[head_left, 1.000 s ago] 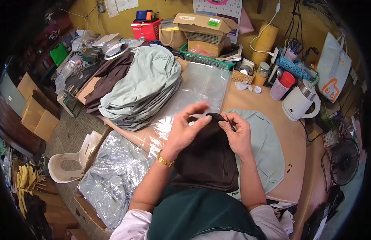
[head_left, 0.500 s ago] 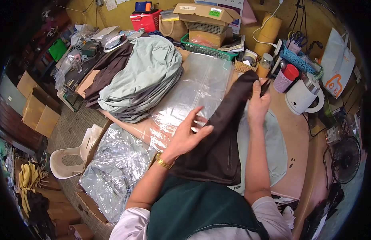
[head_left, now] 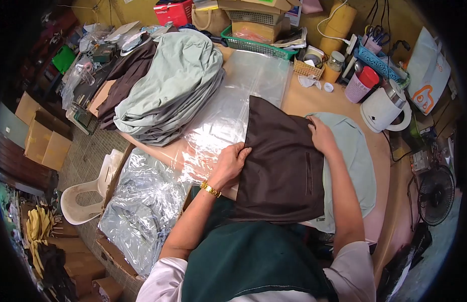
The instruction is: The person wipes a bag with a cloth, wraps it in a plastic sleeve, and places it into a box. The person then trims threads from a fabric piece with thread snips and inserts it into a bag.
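A dark brown cloth piece [head_left: 278, 166] with a slit-like pocket lies spread at the table's near edge. My left hand [head_left: 232, 162] pinches its left edge between thumb and fingers. At its upper right edge, my right hand [head_left: 321, 133] has its fingers closed on the cloth; the fingertips are partly hidden. A pale green cloth [head_left: 351, 161] lies under and to the right of the brown one. Clear plastic sheets [head_left: 258, 75] lie flat beyond my left hand.
Piled pale green garments [head_left: 173, 80] lie at the left beside brown cloth [head_left: 125, 75]. A plastic-wrapped bundle [head_left: 143, 201] fills a box at lower left. A white kettle [head_left: 381, 110], red-lidded cup [head_left: 361, 85] and green basket [head_left: 258, 45] stand at the back.
The brown cloth was bunched, then lifted toward the upper right, and is now spread flat. My left hand has closed on its left edge; my right hand has come down to its right edge.
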### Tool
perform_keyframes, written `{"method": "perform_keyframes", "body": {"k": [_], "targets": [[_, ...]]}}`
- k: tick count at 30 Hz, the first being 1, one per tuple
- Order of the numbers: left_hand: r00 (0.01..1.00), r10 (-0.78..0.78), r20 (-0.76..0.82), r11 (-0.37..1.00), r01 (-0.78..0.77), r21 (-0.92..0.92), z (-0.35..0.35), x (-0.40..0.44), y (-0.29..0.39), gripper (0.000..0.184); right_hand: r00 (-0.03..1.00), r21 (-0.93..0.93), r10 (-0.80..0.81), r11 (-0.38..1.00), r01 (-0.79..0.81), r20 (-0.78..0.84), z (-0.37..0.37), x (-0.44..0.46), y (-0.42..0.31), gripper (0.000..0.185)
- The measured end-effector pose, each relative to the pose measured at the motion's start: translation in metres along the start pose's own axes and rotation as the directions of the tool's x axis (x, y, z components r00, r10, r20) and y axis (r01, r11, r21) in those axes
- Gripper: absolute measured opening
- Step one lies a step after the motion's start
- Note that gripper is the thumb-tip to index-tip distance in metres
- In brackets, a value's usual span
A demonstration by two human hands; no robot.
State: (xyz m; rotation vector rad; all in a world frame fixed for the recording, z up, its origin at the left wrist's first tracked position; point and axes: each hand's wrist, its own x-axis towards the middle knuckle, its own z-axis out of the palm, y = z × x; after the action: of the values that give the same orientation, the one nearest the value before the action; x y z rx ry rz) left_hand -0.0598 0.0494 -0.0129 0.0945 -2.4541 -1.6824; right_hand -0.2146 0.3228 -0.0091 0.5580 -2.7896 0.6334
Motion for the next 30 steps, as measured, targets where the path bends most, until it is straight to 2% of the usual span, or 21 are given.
{"method": "perform_keyframes", "body": {"k": [2, 3, 5, 6, 7, 8, 9, 10, 12, 14, 15, 19, 21, 22, 23, 24, 25, 27, 28, 30], "targets": [[1.0, -0.013, 0.009, 0.984, 0.012, 0.178, 0.001, 0.004, 0.006, 0.029, 1.0, -0.22, -0.021, 0.975, 0.023, 0.014, -0.036, 0.013, -0.028, 0.028], [1.0, -0.017, 0.011, 0.984, 0.015, 0.178, 0.002, 0.005, 0.01, 0.029, 0.997, -0.063, -0.023, 0.998, 0.018, -0.08, -0.05, 0.015, -0.056, 0.024], [1.0, -0.006, -0.024, 0.973, 0.011, 0.229, 0.005, 0.006, 0.017, 0.028, 0.994, 0.214, 0.015, 0.977, 0.007, -0.104, -0.05, 0.01, -0.107, 0.023], [1.0, -0.012, -0.022, 0.973, 0.016, 0.23, 0.006, 0.006, 0.019, 0.028, 0.996, 0.347, 0.074, 0.934, -0.084, 0.041, -0.051, 0.001, -0.137, 0.021], [1.0, -0.008, -0.022, 0.96, 0.014, 0.278, 0.005, 0.006, 0.02, 0.027, 0.997, 0.413, -0.051, 0.908, 0.073, -0.064, -0.024, -0.006, -0.145, 0.022], [1.0, -0.004, -0.023, 0.944, 0.011, 0.329, 0.002, 0.006, 0.021, 0.027, 0.981, 0.35, -0.141, 0.92, 0.179, -0.131, 0.011, -0.013, -0.14, 0.022], [1.0, -0.009, -0.022, 0.942, 0.015, 0.334, -0.004, 0.004, 0.024, 0.027, 0.994, 0.255, -0.104, 0.961, 0.11, -0.036, 0.024, -0.022, -0.142, 0.022], [0.999, -0.028, 0.029, 0.925, 0.015, 0.381, -0.015, 0.001, 0.027, 0.027, 0.994, 0.261, -0.104, 0.959, 0.109, -0.033, 0.037, -0.022, -0.137, 0.022], [0.995, -0.062, 0.074, 0.904, 0.025, 0.426, -0.03, -0.003, 0.022, 0.026, 0.992, 0.43, -0.087, 0.895, 0.118, -0.092, 0.051, -0.023, -0.129, 0.023], [0.981, -0.17, 0.091, 0.939, 0.133, 0.318, -0.039, -0.007, 0.015, 0.024, 0.993, 0.378, -0.086, 0.92, 0.108, -0.075, 0.055, -0.023, -0.123, 0.023], [0.979, -0.184, 0.087, 0.926, 0.144, 0.348, -0.042, -0.007, 0.018, 0.022, 0.996, 0.386, -0.074, 0.918, 0.089, -0.053, 0.055, -0.021, -0.123, 0.023], [0.987, -0.154, 0.055, 0.954, 0.134, 0.266, -0.043, -0.009, 0.004, 0.024, 0.997, 0.403, 0.02, 0.914, -0.048, 0.074, 0.035, -0.018, -0.134, 0.028], [0.982, -0.187, 0.037, 0.966, 0.19, -0.174, -0.039, -0.008, -0.009, 0.027, 0.992, 0.4, 0.059, 0.911, -0.097, 0.108, 0.034, -0.016, -0.133, 0.03], [0.982, -0.188, 0.032, 0.966, 0.19, -0.177, -0.039, -0.01, -0.014, 0.027, 0.998, 0.501, 0.008, 0.865, -0.038, 0.062, 0.036, -0.015, -0.129, 0.029], [0.974, -0.22, 0.052, 0.934, 0.226, -0.277, -0.039, -0.011, -0.01, 0.028, 0.999, 0.593, -0.039, 0.805, 0.026, 0.01, 0.032, -0.013, -0.132, 0.029], [0.966, -0.249, 0.075, 0.891, 0.258, -0.373, -0.04, -0.011, -0.007, 0.029, 0.999, 0.592, -0.046, 0.805, 0.031, 0.009, 0.026, -0.014, -0.136, 0.029], [0.967, -0.247, 0.067, 0.891, 0.254, -0.376, -0.041, -0.01, -0.005, 0.029, 0.995, 0.542, -0.095, 0.837, 0.068, 0.022, 0.015, -0.018, -0.14, 0.027], [0.978, -0.209, 0.028, 0.949, 0.209, -0.235, -0.043, -0.011, 0.0, 0.028, 0.98, 0.491, -0.195, 0.858, 0.152, 0.037, -0.008, -0.025, -0.156, 0.022], [0.977, -0.211, 0.019, 0.948, 0.21, -0.24, -0.043, -0.012, 0.006, 0.028, 0.978, 0.491, -0.205, 0.857, 0.159, 0.041, -0.015, -0.029, -0.16, 0.022], [0.972, -0.235, 0.008, 0.935, 0.228, -0.27, -0.042, -0.012, 0.016, 0.028, 0.947, 0.421, -0.319, 0.864, 0.278, 0.03, -0.022, -0.035, -0.167, 0.023]]}}
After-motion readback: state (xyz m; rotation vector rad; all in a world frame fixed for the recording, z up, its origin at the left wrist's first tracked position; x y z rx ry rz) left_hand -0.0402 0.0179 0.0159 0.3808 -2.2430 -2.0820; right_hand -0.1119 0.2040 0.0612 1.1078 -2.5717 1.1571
